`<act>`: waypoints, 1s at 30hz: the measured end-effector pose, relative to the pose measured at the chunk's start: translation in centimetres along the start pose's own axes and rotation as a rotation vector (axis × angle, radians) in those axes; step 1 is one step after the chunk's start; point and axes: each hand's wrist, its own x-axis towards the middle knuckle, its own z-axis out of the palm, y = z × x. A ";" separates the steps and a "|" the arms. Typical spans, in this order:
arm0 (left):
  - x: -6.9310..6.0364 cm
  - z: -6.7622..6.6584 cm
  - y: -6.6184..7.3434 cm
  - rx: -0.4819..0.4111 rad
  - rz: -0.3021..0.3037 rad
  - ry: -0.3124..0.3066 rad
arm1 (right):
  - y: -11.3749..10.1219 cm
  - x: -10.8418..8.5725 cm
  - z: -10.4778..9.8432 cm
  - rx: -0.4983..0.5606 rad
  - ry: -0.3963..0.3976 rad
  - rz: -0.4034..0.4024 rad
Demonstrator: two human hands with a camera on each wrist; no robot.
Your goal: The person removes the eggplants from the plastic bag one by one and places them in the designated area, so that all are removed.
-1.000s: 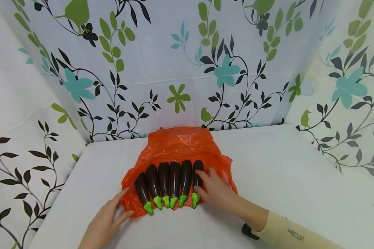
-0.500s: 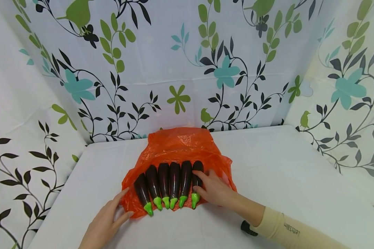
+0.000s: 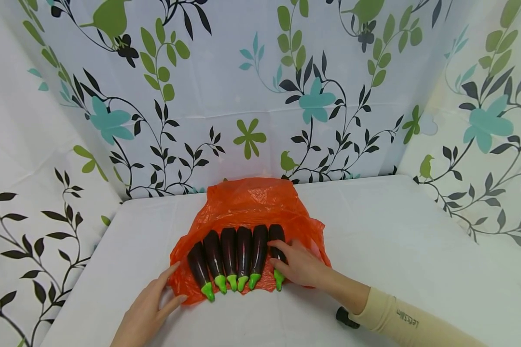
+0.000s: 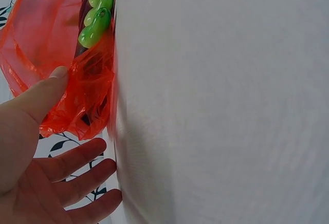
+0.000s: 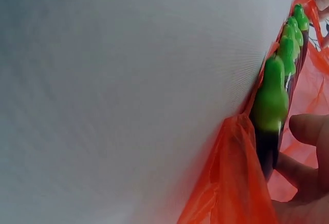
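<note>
Several dark eggplants with green stems lie side by side in a row on an orange-red plastic bag (image 3: 260, 195). Over the rightmost eggplant (image 3: 277, 233) reaches my right hand (image 3: 306, 267), thumb and index finger across it and the other fingers at its right side. The right wrist view shows this eggplant's green stem (image 5: 271, 98) close up, a finger against its dark body. My left hand (image 3: 145, 306) is spread at the bag's left edge, thumb and index fingertip touching the plastic; in the left wrist view its other fingers are apart and hold nothing.
A white cloth covers the table (image 3: 373, 231). Patterned curtains (image 3: 260, 91) with leaves and birds stand behind and at both sides. A small black object (image 3: 346, 318) lies by the right sleeve (image 3: 386, 313).
The rightmost eggplant's stem end has swung slightly to the right, away from the eggplant beside it. My right hand has shifted only a little; my left hand has stayed in place.
</note>
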 end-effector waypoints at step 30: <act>0.2 0.0 0.1 0.001 -0.018 -0.026 | -2.9 -7.4 -7.2 0.178 -0.077 -0.291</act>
